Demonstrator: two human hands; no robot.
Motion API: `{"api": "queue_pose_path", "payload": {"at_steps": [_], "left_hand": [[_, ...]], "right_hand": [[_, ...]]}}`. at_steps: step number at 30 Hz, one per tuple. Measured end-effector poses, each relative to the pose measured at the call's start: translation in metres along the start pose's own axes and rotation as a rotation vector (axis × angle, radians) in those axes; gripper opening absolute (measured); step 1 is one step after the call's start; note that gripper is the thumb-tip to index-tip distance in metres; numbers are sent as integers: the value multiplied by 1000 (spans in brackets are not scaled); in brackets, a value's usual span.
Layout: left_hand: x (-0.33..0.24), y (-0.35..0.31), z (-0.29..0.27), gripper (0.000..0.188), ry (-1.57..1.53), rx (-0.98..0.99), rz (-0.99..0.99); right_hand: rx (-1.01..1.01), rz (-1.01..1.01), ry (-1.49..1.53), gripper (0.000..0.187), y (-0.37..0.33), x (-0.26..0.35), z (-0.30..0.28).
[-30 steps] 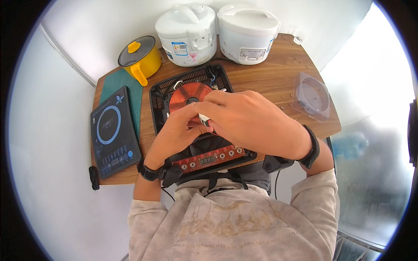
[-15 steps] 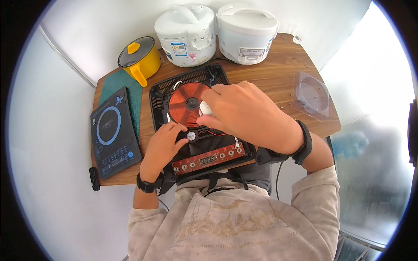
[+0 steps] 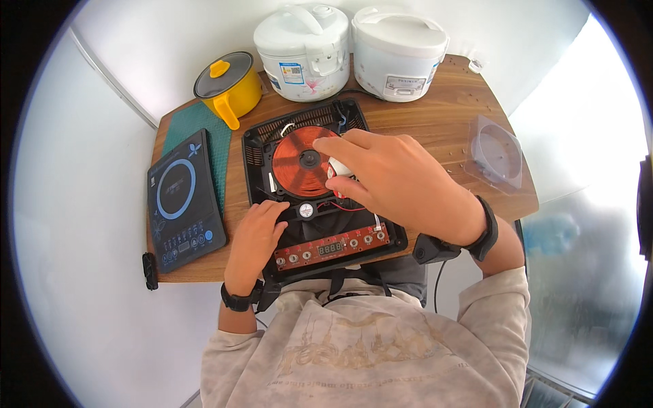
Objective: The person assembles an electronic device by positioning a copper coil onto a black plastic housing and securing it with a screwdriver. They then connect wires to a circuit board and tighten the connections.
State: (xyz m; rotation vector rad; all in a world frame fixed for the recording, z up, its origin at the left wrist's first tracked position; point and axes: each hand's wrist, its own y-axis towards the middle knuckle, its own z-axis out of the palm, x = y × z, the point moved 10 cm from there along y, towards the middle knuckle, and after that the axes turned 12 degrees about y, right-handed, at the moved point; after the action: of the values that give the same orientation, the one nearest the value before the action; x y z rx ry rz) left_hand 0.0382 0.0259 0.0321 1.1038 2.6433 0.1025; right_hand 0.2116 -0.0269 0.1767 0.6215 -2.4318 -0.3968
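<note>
The opened base of an induction cooker (image 3: 253,153) lies in front of me, with a round copper-red coil (image 3: 289,166) in its upper part. Above the coil's right side, my right hand (image 3: 401,173) grips a small white rounded object (image 3: 336,168) with some red on it; its lower end is hidden. That hand's index finger reaches out over the coil. My left hand (image 3: 255,234) rests on the base's left side, fingers extended and holding nothing, beside a fan with a round white label (image 3: 307,210). Nearer me runs a red circuit board (image 3: 331,249) with a display and several buttons.
Left of the base, the black glass top panel (image 3: 185,204) lies partly on a green mat (image 3: 178,129). Behind stand a yellow pot (image 3: 241,102) and two white rice cookers (image 3: 306,58) (image 3: 394,54). A clear plastic tray (image 3: 496,155) and scattered small screws lie on the right.
My left thumb has drawn back from the fan's label, leaving more of it showing. My right index finger has stretched out over the coil, and more of the white object shows. The view has shifted slightly.
</note>
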Motion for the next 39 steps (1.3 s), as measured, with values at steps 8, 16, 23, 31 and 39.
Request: {"api": "queue_pose_path", "payload": {"at_steps": [8, 16, 23, 31, 39], "left_hand": [[9, 3, 9, 33, -85, 72, -41], [8, 6, 4, 40, -151, 52, -55], [13, 5, 10, 42, -171, 52, -27], [14, 3, 11, 41, -159, 40, -48], [13, 4, 12, 38, -181, 78, -79]], "right_hand": [[-40, -176, -48, 26, -7, 18, -4], [106, 18, -78, 37, -5, -11, 9], [43, -121, -168, 33, 0, 8, 8], [-24, -112, -257, 26, -4, 18, 4], [-129, -28, -328, 43, -13, 10, 4]]}}
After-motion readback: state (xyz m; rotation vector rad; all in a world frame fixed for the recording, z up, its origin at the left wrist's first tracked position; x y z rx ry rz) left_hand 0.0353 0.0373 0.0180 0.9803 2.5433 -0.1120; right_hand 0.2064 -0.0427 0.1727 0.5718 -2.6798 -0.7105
